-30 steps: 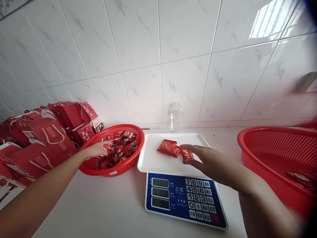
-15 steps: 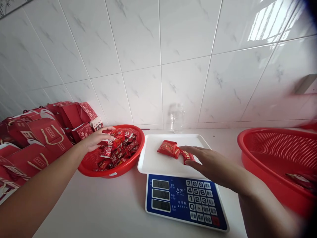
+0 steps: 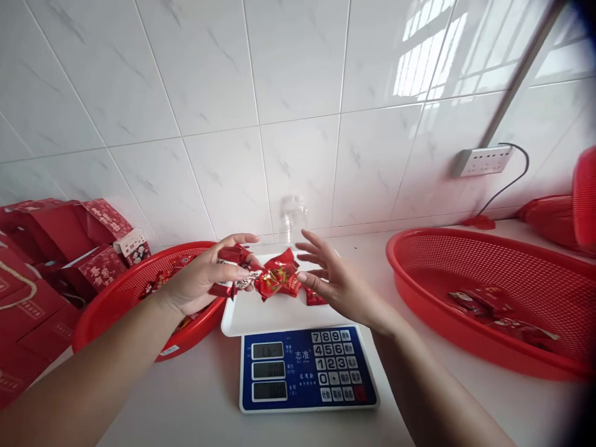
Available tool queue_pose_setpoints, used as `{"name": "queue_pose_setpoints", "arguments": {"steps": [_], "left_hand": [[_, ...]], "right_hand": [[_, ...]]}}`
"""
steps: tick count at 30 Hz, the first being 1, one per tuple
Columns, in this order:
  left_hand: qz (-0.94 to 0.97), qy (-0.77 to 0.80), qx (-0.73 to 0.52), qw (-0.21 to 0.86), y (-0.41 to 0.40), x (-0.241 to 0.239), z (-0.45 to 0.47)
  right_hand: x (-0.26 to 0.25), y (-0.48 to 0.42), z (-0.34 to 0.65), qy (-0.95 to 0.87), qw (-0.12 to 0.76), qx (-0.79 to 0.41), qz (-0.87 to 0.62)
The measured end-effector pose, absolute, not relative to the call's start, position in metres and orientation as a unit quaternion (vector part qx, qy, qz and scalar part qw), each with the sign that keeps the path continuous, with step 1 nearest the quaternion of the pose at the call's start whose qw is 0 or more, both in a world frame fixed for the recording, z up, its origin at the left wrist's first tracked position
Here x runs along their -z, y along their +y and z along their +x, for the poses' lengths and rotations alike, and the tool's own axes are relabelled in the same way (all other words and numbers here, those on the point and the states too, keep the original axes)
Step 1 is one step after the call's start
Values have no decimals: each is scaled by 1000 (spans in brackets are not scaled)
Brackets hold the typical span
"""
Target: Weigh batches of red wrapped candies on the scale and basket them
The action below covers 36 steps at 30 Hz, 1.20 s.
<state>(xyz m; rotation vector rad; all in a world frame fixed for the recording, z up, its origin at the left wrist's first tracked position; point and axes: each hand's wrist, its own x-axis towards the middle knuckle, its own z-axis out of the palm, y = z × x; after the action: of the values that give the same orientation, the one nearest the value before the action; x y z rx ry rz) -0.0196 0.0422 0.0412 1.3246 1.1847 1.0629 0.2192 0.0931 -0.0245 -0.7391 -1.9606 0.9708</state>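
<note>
My left hand (image 3: 205, 279) is closed on a small handful of red wrapped candies (image 3: 233, 256), held over the left edge of the scale's white tray (image 3: 246, 313). My right hand (image 3: 328, 276) hovers over the tray with fingers spread, its fingertips touching a larger red candy packet (image 3: 278, 276) between the two hands. Another red candy (image 3: 313, 298) lies on the tray under the right hand. The blue-faced scale (image 3: 307, 369) stands in front of me. A red basket (image 3: 125, 292) with more candies sits to the left, under my left wrist.
A big red basket (image 3: 484, 273) at the right holds a few red packets (image 3: 493, 310). Red gift boxes and bags (image 3: 41, 248) are stacked at the far left. A clear bottle (image 3: 292, 217) stands against the tiled wall. A power strip (image 3: 482, 161) hangs on the wall.
My left hand has lifted out of the left basket with candies and moved right over the tray. My right hand has risen off the tray and spread. The camera has turned right.
</note>
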Motion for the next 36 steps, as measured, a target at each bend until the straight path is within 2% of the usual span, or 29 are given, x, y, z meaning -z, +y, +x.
{"name": "queue_pose_setpoints", "arguments": {"steps": [2, 4, 10, 14, 20, 25, 29, 32, 36], "left_hand": [[546, 477, -440, 529, 45, -39, -4], [529, 479, -448, 539, 49, -36, 5], [475, 560, -433, 523, 58, -12, 13], [561, 575, -368, 468, 61, 11, 23], [609, 578, -405, 362, 75, 19, 34], [550, 540, -494, 402, 74, 4, 20], [493, 561, -497, 441, 65, -5, 7], [434, 572, -489, 495, 61, -4, 3], [410, 558, -455, 559, 61, 0, 3]], "right_hand": [[24, 95, 220, -754, 404, -439, -274], [22, 99, 223, -737, 431, -433, -287], [8, 109, 246, -648, 563, -207, -469], [1, 106, 254, -630, 589, -192, -469], [1, 100, 252, -641, 586, -167, -466], [0, 104, 256, -589, 649, -236, -420], [2, 114, 261, -498, 704, -398, -314], [4, 123, 268, -437, 704, -506, -238], [5, 129, 279, -440, 693, -529, -215]]}}
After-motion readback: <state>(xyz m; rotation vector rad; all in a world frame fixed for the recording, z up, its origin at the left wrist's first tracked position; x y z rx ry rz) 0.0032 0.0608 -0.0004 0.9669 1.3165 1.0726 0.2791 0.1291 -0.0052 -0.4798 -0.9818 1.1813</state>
